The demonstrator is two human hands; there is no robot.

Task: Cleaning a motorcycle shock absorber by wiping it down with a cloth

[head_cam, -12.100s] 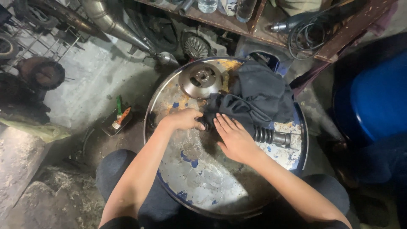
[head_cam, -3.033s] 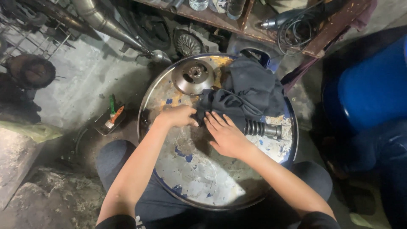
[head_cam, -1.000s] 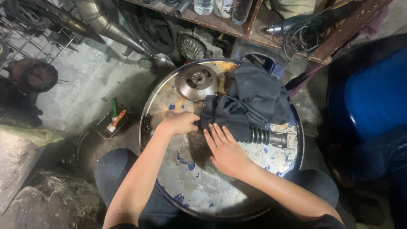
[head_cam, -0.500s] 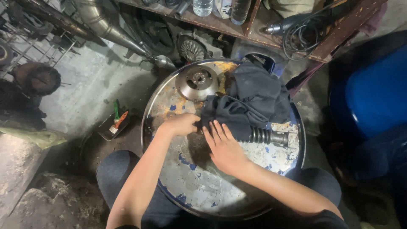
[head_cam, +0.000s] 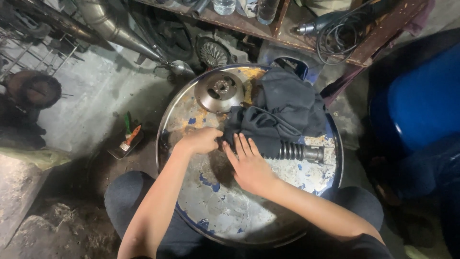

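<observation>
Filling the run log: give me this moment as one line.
left hand: fist on dark cloth | right hand: flat, fingers on cloth | ribbed shaft: partly wrapped | metal disc: on drum top

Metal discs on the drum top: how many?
1. A round metal disc lies flat at the far left of the drum top, beside the dark cloth. More could be hidden under the cloth.
</observation>
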